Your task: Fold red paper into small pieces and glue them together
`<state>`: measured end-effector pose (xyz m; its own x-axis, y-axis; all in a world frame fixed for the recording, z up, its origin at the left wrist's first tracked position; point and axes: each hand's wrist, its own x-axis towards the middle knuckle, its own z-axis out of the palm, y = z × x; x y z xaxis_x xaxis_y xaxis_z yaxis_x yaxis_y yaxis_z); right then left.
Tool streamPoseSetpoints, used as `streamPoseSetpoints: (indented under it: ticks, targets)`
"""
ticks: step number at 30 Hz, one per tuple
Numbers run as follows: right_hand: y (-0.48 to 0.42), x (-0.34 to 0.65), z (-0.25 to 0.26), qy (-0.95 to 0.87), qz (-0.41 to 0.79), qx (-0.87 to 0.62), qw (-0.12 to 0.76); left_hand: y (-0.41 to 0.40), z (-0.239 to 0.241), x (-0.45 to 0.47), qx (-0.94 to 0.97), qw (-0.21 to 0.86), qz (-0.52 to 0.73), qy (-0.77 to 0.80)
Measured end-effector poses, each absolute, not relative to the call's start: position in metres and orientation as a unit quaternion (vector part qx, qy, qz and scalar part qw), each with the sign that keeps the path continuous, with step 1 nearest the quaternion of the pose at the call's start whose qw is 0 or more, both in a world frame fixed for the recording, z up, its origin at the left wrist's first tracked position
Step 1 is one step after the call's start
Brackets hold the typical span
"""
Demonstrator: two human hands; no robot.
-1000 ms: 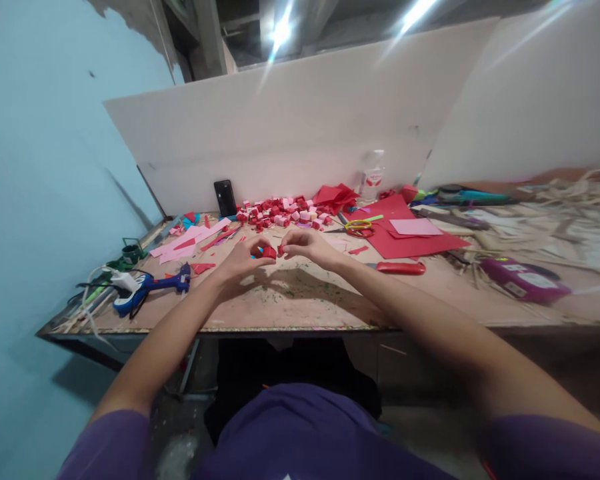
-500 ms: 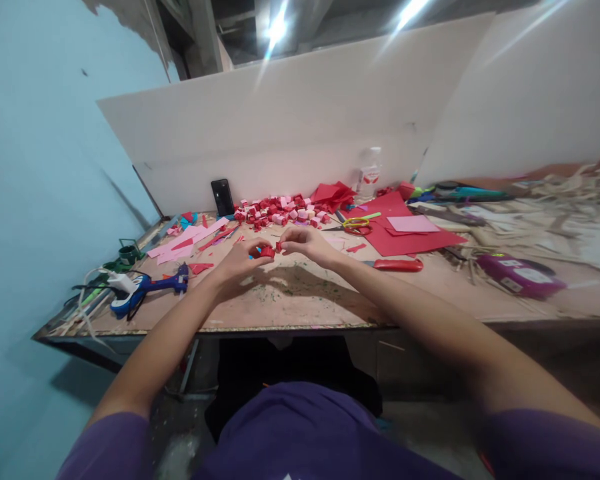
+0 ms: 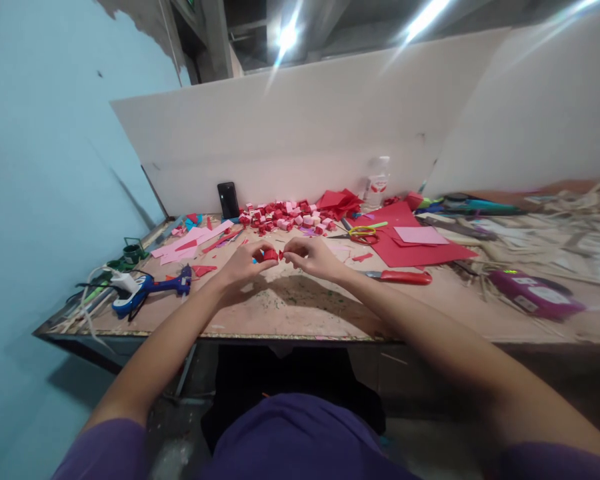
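Between thumb and fingers, my left hand (image 3: 245,265) grips a small red paper block (image 3: 269,255). A bit of blue shows beside it under the fingers. My right hand (image 3: 313,258) is closed in a pinch on a small red piece of paper (image 3: 281,255) right at the block's end; whether it is part of the block I cannot tell. Both hands are raised over the front middle of the table. Behind them lies a heap of small red and pink paper blocks (image 3: 293,217).
On the left are a blue glue gun (image 3: 173,283), a power strip (image 3: 129,301) and pink paper strips (image 3: 195,239). A phone (image 3: 228,200) leans on the back board. To the right lie scissors (image 3: 364,233), red paper sheets (image 3: 405,250), a red-handled knife (image 3: 405,277) and a purple tape measure (image 3: 535,293).
The view has shifted slightly. My right hand's fingers have curled closer together and the red piece now points toward the block. My left hand keeps its grip.
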<state>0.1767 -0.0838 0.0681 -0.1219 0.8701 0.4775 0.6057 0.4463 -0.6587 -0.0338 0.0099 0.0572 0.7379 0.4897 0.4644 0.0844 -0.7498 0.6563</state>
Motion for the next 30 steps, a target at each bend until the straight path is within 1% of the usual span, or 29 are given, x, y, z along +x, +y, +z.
streamPoseSetpoints:
  ticks: [5, 12, 18, 24, 30]
  targets:
    - [-0.083, 0.177, 0.067, -0.739, 0.141, -0.501, 0.428, 0.011, 0.057, -0.033, 0.880, 0.304, 0.325, 0.166]
    - [-0.081, 0.176, 0.065, -0.703, 0.214, -0.513, 0.444, 0.005, 0.062, -0.033, 0.870, 0.317, 0.337, 0.172]
    - [-0.080, 0.174, 0.066, -0.692, 0.231, -0.521, 0.443, 0.008, 0.059, -0.032, 0.867, 0.319, 0.349, 0.157]
    - [-0.082, 0.172, 0.067, -0.670, 0.274, -0.507, 0.468, 0.020, 0.047, -0.028, 0.836, 0.385, 0.370, 0.132]
    - [-0.081, 0.172, 0.066, -0.681, 0.254, -0.502, 0.468, 0.023, 0.042, -0.029, 0.828, 0.410, 0.367, 0.111]
